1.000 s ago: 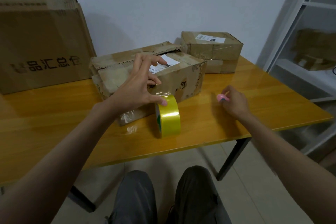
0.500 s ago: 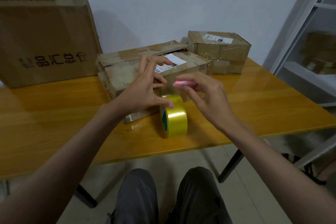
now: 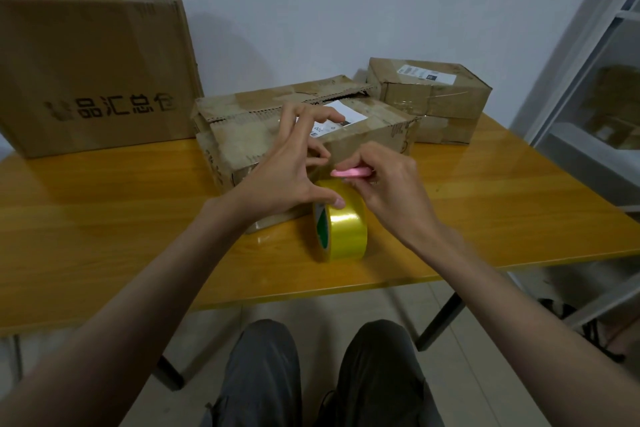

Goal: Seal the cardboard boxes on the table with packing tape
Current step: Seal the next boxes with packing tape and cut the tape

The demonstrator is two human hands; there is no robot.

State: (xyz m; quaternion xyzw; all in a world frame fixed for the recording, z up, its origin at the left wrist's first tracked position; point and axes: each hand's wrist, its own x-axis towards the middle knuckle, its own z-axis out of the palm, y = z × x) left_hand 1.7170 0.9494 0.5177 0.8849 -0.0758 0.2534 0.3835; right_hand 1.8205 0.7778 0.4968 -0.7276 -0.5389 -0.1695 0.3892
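A person's left hand point(image 3: 291, 177) spread over the near edge of a worn cardboard box point(image 3: 304, 135), its thumb pressed on top of the yellow packing tape roll point(image 3: 343, 222), which stood on edge on the table point(image 3: 104, 218) directly below both hands. The right hand point(image 3: 388, 184) pinched a small pink cutter point(image 3: 351, 172), held crosswise just above the roll and pointing toward the left hand. The tape strip itself was too faint to make out; the cut likely fell between roll and box, nearer the right hand.
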